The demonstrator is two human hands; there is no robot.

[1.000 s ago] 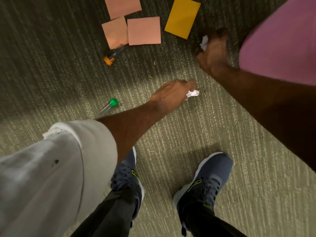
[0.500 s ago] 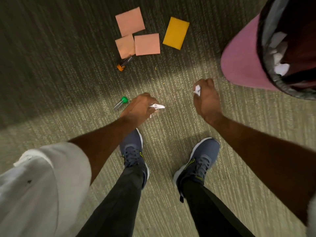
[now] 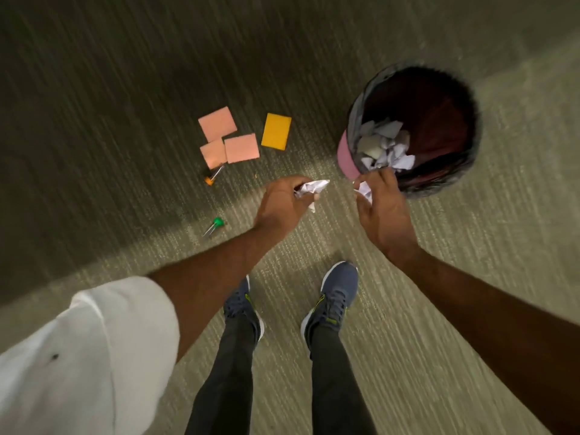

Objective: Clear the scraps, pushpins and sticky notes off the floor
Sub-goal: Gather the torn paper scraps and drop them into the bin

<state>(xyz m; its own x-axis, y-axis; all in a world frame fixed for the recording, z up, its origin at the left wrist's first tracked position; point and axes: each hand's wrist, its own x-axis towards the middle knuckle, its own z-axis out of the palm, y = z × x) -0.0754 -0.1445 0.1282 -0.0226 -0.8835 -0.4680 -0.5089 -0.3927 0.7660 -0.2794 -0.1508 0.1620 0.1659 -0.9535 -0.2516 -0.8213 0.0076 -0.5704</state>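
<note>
Paper scraps feeling light, soft, crushable: left hand (image 3: pixel 284 204) closing fingers round crumpled white scrap (image 3: pixel 309 189), right hand (image 3: pixel 381 211) pinching smaller scrap (image 3: pixel 364 189) by pink wastebasket (image 3: pixel 345 155) rim; sticky notes (image 3: pixel 241 148) lying flat, needing edge-peel; green pushpin (image 3: pixel 216 221) needing head grip

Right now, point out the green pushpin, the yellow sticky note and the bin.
green pushpin (image 3: pixel 217 221): head view, on its green head.
yellow sticky note (image 3: pixel 276 131): head view, middle of the sheet.
bin (image 3: pixel 344 153): head view, pink outer wall on its left side.
</note>
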